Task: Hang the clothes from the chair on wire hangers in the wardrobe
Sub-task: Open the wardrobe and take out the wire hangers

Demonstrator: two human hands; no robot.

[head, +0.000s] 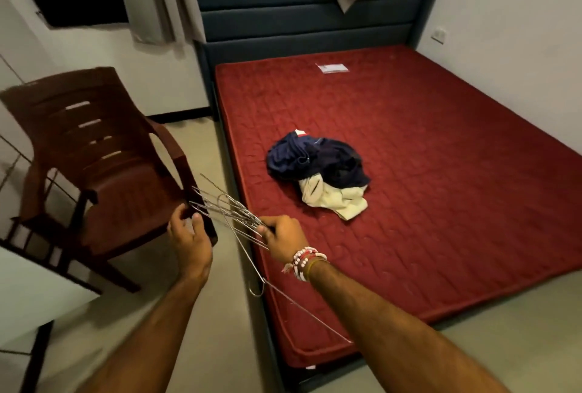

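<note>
The red mattress fills your right; the brown chair stands just beside it on your left. The clothes, dark blue and cream, lie heaped on the mattress, apart from the chair. Your right hand grips a bundle of wire hangers. Your left hand curls at their far ends; whether it pinches one, I cannot tell. You seem to be separating a hanger. Next, free one and reach for a garment.
</note>
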